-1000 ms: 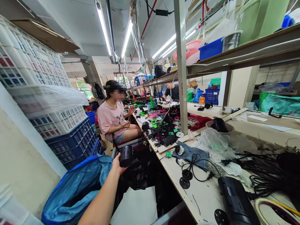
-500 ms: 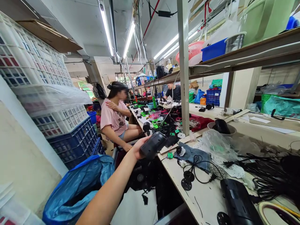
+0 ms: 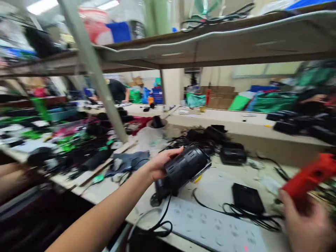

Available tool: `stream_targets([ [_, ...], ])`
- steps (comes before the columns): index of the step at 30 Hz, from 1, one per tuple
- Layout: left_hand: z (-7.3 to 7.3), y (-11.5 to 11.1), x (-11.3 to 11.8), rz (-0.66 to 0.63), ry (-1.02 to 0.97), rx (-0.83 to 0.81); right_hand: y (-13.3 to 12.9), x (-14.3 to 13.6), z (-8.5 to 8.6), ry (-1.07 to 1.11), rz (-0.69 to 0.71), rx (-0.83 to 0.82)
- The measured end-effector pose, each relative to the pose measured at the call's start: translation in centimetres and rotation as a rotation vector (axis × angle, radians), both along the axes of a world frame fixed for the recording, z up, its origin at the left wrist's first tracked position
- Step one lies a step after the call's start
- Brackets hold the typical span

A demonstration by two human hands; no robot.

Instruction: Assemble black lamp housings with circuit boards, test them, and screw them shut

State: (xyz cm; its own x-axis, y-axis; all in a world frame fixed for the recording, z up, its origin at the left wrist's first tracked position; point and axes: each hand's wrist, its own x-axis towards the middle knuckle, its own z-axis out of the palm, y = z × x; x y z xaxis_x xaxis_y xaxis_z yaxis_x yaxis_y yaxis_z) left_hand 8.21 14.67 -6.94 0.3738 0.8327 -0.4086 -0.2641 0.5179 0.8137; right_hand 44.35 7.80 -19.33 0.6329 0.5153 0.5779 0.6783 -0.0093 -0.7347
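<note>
My left hand [image 3: 164, 162] is closed around a rounded black plastic housing [image 3: 187, 164] with vent slots, held over the bench. Its far end has a shiny rim. At the right edge my right hand [image 3: 306, 220] grips a red tool [image 3: 307, 178] with a thick body; blur hides its exact kind. Under the housing lies a white power strip [image 3: 210, 224] with several sockets. A flat black box [image 3: 248, 198] with a black cable [image 3: 262, 218] rests between the two hands. Another black housing [image 3: 232, 154] sits farther back.
A shelf [image 3: 210, 49] spans above the bench, with a slanting metal post [image 3: 96, 73] at left. Cables, a clear plastic bag [image 3: 151, 138] and green parts clutter the bench. Black units [image 3: 296, 122] are heaped at right. A co-worker's arm [image 3: 13, 175] shows at left; another person [image 3: 117, 90] is behind.
My view has swung right toward the bench. The black housing, still in my left hand, is now over the power strip. My right hand has come into view with the red tool.
</note>
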Motion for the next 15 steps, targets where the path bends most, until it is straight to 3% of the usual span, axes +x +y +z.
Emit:
stream_targets([
  [2, -1.8, 1.5, 3.6, -0.080, 0.060, -0.024, -0.2, 0.6, 0.3, 0.027, -0.062, -0.015],
  [7, -5.5, 3.1, 9.8, -0.170, 0.251, 0.069, 0.4, -0.7, 1.0, 0.043, 0.030, 0.087],
  [11, -7.1, 3.7, 11.4, -0.195, 0.405, 0.210, 0.2, -1.1, 1.2, 0.037, 0.053, 0.094],
  [15, -7.2, 3.7, 11.4, -0.166, 0.544, 0.379, 0.0, -1.0, 1.0, 0.017, 0.065, 0.098],
])
